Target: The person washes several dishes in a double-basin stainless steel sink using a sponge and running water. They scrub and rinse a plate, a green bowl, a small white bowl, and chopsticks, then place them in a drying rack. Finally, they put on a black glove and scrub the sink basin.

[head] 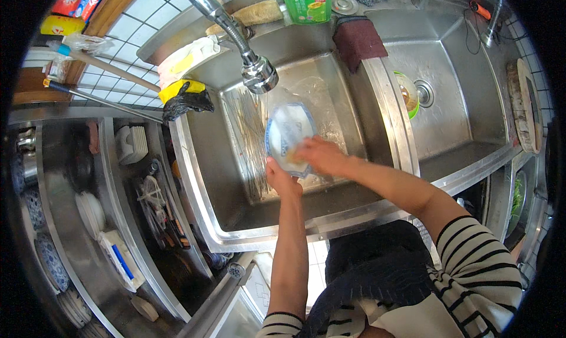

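Note:
My left hand (283, 178) grips the near left edge of a white dish with a blue patterned rim (279, 128), held tilted over the left basin of a stainless steel sink (212, 161). On the dish's inner face lies my right hand (320, 156), blurred, with something yellowish under its fingers that looks like a sponge or scrubber (295, 155). A chrome faucet head (260, 77) hangs just beyond the dish. Many thin sticks, probably skewers (250, 139), lie along the basin's left side.
A maroon cloth (360, 41) drapes over the basin divider (393, 112). The right basin holds a green-rimmed bowl (409, 94) by the drain. A green detergent bottle (307, 4) stands behind. Black and yellow gloves or cloths (188, 101) hang on the left rim. Steel shelves (115, 192) with dishes stand left.

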### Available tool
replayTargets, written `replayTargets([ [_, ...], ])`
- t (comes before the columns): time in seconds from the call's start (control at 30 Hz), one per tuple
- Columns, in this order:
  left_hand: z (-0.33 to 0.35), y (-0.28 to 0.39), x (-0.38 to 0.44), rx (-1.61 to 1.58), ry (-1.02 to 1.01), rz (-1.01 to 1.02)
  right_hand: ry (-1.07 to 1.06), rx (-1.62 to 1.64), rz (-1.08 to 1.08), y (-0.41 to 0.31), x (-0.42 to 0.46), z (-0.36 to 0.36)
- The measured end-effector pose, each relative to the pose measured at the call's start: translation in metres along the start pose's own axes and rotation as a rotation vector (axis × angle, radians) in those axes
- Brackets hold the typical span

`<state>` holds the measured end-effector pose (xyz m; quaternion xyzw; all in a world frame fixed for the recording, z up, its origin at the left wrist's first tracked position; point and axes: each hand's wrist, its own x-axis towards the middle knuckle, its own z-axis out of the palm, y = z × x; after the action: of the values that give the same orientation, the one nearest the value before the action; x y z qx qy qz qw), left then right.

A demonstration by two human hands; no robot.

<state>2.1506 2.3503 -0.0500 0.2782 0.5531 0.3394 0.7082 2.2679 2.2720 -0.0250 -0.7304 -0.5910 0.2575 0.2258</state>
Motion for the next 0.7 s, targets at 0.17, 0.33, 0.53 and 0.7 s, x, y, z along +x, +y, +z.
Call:
replayTargets([
  [0.17,-0.003,0.003,-0.014,0.099,-0.041,-0.082,0.152,-0.122,-0.283,0.024,0.033,0.003],
  [0.33,-0.009,0.024,-0.016,0.179,-0.073,-0.097,0.240,0.134,-0.407,0.015,0.054,0.015],
  [0.53,-0.037,0.029,-0.013,0.236,-0.129,-0.033,0.287,-0.056,0.022,0.068,0.089,0.007],
  [0.7,-0.046,0.027,-0.003,0.115,-0.119,-0.121,0.231,0.054,0.478,0.131,0.055,0.024],
])
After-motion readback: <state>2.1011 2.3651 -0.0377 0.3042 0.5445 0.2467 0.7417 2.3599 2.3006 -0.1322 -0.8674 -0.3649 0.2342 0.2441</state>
